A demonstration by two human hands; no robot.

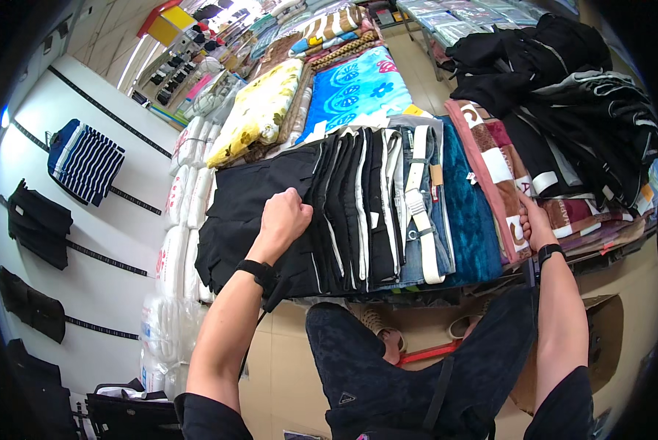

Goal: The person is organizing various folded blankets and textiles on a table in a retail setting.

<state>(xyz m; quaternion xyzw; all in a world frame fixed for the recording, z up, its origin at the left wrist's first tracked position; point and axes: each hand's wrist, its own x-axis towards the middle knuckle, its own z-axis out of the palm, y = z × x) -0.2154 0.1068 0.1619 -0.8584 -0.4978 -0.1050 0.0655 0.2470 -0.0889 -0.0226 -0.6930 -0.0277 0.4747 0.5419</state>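
Note:
My left hand (286, 217) is curled into a fist over a row of folded black trousers (257, 190), with nothing visible in it. My right hand (536, 223) has its fingers bent against a pink-edged brown patterned blanket (497, 159); whether it grips the cloth is hidden. Between the hands, more folded black trousers with white edges (356, 214) overlap in a row. Blue jeans (444, 231) with a white belt (417, 203) end that row. A teal plush blanket (472, 220) lies between the jeans and the brown blanket.
Loose black garments (576, 121) are heaped at the right. Behind the trousers lie a yellow floral blanket (263, 104) and a bright blue one (356, 93). White plastic-wrapped packs (175, 253) stack along the left. A cardboard box (604, 341) stands on the floor at right.

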